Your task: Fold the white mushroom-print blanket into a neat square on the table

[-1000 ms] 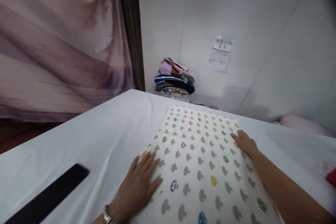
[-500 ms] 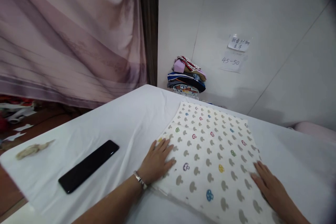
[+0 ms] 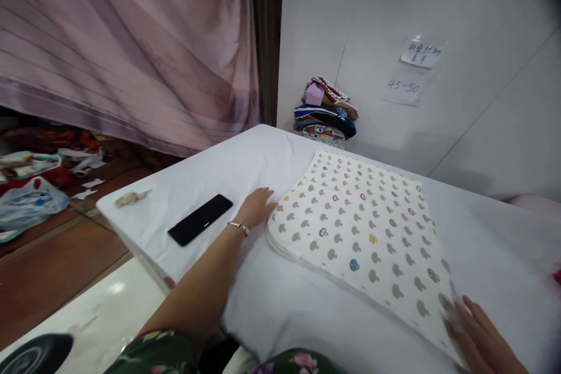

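A folded white cloth (image 3: pixel 350 216) printed with grey and coloured mushrooms lies flat on the white-covered table. Along its left edge rests my left hand (image 3: pixel 255 208), palm down with fingers stretched forward; a bracelet circles that wrist. My right hand (image 3: pixel 484 336) touches the near right corner of the cloth, fingers extended and slightly blurred. Neither hand grips anything. Several layers show at the cloth's near edge.
A black phone (image 3: pixel 200 220) lies left of my left hand, and a small beige bundle (image 3: pixel 132 198) sits near the table's left corner. Folded clothes (image 3: pixel 326 110) are stacked by the wall. Bags (image 3: pixel 33 201) lie on the floor at left.
The view has shifted, showing more of the left and near side. My left hand has slid off the cloth's top to its left edge; my right hand has moved to the near right corner.
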`<act>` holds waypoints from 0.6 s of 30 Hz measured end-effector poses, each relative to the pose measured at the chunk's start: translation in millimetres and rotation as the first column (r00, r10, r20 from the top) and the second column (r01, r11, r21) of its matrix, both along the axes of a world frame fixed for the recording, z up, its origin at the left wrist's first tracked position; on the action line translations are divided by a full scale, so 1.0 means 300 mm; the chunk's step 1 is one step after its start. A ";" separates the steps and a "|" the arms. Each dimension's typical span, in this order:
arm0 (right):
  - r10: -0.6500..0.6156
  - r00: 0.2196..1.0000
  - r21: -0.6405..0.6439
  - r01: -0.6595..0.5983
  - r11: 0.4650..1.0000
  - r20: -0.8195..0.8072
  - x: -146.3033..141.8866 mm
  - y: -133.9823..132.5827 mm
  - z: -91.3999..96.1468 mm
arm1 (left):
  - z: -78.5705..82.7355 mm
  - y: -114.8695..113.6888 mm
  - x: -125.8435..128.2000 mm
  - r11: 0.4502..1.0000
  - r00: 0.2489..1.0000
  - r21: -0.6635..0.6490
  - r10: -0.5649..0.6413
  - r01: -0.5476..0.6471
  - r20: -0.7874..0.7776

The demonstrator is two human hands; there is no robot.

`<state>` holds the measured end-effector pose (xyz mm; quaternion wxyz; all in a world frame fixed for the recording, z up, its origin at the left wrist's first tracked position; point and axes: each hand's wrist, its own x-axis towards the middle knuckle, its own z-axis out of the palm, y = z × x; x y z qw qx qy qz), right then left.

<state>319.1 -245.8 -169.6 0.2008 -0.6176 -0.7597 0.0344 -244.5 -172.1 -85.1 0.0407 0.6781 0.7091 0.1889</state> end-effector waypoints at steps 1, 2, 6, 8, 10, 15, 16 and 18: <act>0.048 0.998 0.024 -0.048 0.999 -0.028 -0.017 -0.015 0.017 | 0.011 -0.013 -0.001 0.999 0.999 0.045 0.013 -0.014 0.030; 0.096 0.994 0.049 -0.094 0.994 -0.046 -0.036 -0.029 0.032 | 0.021 -0.029 0.001 0.996 0.998 0.091 -0.002 -0.005 0.068; 0.285 0.958 0.077 -0.287 0.955 0.032 -0.115 -0.073 0.081 | 0.050 -0.103 0.032 0.956 0.964 0.228 -0.221 0.184 0.148; 0.355 0.931 0.062 -0.361 0.931 0.088 -0.148 -0.082 0.095 | 0.053 -0.141 0.045 0.925 0.939 0.257 -0.319 0.280 0.125; 0.379 0.920 0.073 -0.387 0.919 0.105 -0.170 -0.083 0.104 | 0.049 -0.172 0.052 0.902 0.920 0.249 -0.383 0.352 0.085; 0.358 0.930 0.153 -0.367 0.917 0.087 -0.185 -0.069 0.110 | 0.046 -0.213 0.057 0.827 0.838 0.146 -0.546 0.543 -0.019; 0.367 0.926 0.165 -0.377 0.911 0.090 -0.183 -0.066 0.108 | 0.048 -0.216 0.057 0.816 0.825 0.131 -0.565 0.563 -0.030; 0.383 0.918 0.175 -0.396 0.901 0.103 -0.176 -0.062 0.101 | 0.051 -0.218 0.056 0.802 0.808 0.100 -0.587 0.588 -0.046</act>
